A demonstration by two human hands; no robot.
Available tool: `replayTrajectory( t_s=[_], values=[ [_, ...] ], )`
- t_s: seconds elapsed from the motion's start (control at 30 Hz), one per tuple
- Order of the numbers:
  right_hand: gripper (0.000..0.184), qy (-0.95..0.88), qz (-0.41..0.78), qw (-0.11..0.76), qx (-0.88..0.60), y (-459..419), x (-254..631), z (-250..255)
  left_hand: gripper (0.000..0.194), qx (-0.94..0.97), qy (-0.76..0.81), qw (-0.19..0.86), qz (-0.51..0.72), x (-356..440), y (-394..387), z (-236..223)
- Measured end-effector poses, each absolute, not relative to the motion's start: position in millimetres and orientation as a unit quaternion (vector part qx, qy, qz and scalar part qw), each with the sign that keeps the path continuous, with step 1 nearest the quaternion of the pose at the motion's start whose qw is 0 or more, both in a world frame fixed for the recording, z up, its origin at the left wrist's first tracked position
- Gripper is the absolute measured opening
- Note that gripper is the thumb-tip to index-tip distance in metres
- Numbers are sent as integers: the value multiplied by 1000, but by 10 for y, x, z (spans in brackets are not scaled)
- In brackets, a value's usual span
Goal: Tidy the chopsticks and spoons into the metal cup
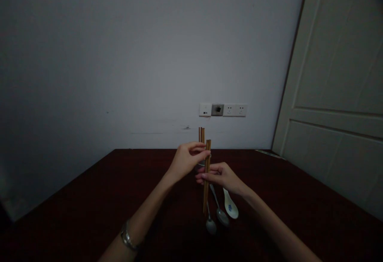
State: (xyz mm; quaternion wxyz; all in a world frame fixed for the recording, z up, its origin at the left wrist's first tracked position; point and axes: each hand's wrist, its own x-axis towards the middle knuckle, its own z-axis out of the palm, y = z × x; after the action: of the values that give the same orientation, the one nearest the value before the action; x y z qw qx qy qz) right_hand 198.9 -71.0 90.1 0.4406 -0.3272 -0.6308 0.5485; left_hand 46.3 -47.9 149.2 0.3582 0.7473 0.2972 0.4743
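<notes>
A pair of wooden chopsticks (206, 192) stands nearly upright between my hands. My left hand (190, 158) pinches it near the top, thumb in front. Lower down, my right hand (223, 177) grips the same pair between thumb and fingers. Behind my left hand rise more chopsticks (201, 134) from a light-rimmed container (201, 163), mostly hidden by my hands. Below my right hand lie two metal spoons, a smaller one (211, 226) and a larger one (222, 217), beside a white spoon (231, 207) with a blue mark.
The dark red table (89, 198) reaches back to a pale wall (149, 74). Sockets and switch plates (235, 110) are set in the wall. A light panelled door (335, 94) stands on the right. A thin strip (269, 154) lies near the table's far right corner.
</notes>
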Motion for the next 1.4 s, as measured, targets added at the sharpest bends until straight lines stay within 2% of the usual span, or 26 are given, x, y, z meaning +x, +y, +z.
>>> replayTrajectory(
  t_s=[0.17, 0.43, 0.63, 0.77, 0.97, 1.13, 1.4],
  values=[
    [32, -647, 554, 417, -319, -759, 1994, 922, 32, 749, 248, 458, 410, 432, -517, 1530],
    [33, -654, 527, 428, -334, -745, 1951, 838, 29, 740, 257, 484, 390, 442, -479, 1480],
    [41, -753, 406, 370, -363, -799, 2249, 1200, 28, 731, 239, 505, 392, 434, -431, 1451],
    [32, -746, 219, 458, -430, -865, 2441, 1598, 28, 722, 216, 533, 385, 453, -436, 1435],
    [29, -762, 116, 505, -390, -886, 2247, 1669, 25, 721, 215, 536, 384, 462, -484, 1458],
    [23, -768, 75, 522, -364, -857, 2149, 1581, 21, 728, 226, 519, 386, 446, -474, 1443],
    [16, -759, 93, 543, -348, -890, 2125, 1608, 21, 735, 212, 522, 376, 463, -481, 1435]
  ],
)
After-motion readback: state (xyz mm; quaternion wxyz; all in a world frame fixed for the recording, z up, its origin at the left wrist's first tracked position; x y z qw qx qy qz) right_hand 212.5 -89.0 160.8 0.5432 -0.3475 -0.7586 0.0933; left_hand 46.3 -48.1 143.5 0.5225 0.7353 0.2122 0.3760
